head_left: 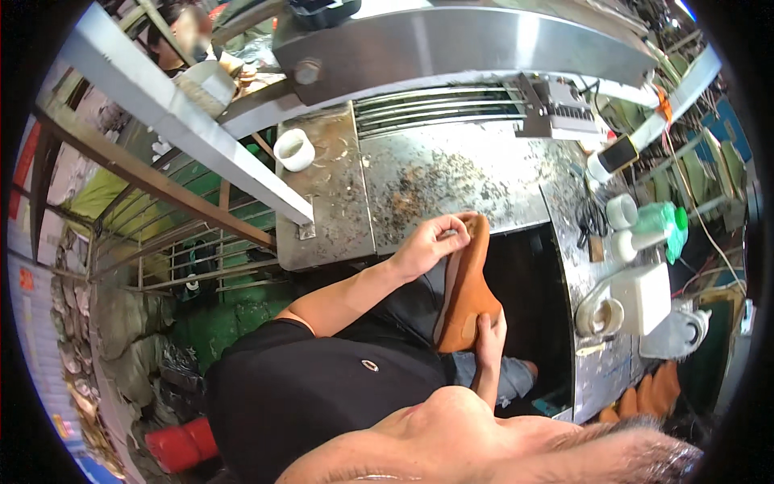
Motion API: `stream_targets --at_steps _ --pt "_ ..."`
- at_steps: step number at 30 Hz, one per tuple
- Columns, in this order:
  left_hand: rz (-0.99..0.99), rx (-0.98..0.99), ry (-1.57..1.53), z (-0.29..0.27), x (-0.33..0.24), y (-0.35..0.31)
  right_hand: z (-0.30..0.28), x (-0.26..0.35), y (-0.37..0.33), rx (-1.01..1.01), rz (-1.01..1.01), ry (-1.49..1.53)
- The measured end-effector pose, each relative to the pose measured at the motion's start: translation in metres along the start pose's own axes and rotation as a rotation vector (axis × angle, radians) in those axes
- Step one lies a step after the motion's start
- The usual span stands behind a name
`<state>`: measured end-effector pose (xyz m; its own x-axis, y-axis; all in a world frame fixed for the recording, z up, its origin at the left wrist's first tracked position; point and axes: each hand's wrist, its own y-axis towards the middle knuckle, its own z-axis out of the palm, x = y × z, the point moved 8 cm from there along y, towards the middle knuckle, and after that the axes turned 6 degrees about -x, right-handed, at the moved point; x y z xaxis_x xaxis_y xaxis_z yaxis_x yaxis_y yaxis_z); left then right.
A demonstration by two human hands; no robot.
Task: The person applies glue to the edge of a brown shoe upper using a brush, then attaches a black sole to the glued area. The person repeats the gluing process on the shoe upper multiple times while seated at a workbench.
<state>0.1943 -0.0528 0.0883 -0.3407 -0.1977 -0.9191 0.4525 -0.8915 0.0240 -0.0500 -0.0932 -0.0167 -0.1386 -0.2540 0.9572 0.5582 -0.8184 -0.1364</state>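
Observation:
A tan-orange boot (466,282) is held over my lap at the near edge of the metal workbench, its length running away from me. My left hand (431,246) is closed at the far end of the boot, thumb and fingers pinched together against it. What lies between those fingertips is too small to tell. My right hand (489,339) grips the boot's near end, with the thumb on the outer face beside a lighter patch. A pale strip shows along the boot's left side.
Dark scraps and residue cover the workbench (451,173). On it stands a white ring-shaped container (294,150). At right are a round pot (601,315), a white container (641,298) and a green-capped bottle (676,222). More tan boots (653,391) lie lower right. A white post (201,129) rises at left.

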Motion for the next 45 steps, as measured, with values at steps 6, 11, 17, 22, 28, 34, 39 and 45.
stream_targets --at_steps 6,11,17,22,28,34,39,45 --pt "0.165 -0.259 0.180 -0.051 -0.061 0.015 -0.026 0.016 -0.016 -0.109 -0.023 -0.097" --pt "0.196 -0.678 -0.325 -0.166 -0.051 0.011 -0.044 0.000 -0.035 -0.117 0.039 0.101" --pt "0.505 -0.866 -0.528 -0.230 -0.090 -0.004 -0.063 -0.028 -0.047 -0.144 0.149 0.283" --pt "0.674 -0.666 -0.485 -0.244 -0.150 0.013 -0.072 -0.036 -0.050 -0.177 0.185 0.366" --pt "0.514 -0.904 -0.377 -0.244 -0.102 0.008 -0.060 -0.022 -0.054 -0.233 0.221 0.340" --pt "0.203 -0.573 -0.043 -0.099 -0.061 -0.041 -0.073 -0.011 -0.069 -0.141 0.229 0.389" --pt "0.000 -0.154 0.348 -0.055 -0.045 -0.016 -0.082 0.023 -0.092 -0.154 0.193 0.410" --pt "0.115 -0.132 0.691 -0.046 -0.071 0.009 -0.098 0.005 -0.108 -0.224 0.186 0.439"
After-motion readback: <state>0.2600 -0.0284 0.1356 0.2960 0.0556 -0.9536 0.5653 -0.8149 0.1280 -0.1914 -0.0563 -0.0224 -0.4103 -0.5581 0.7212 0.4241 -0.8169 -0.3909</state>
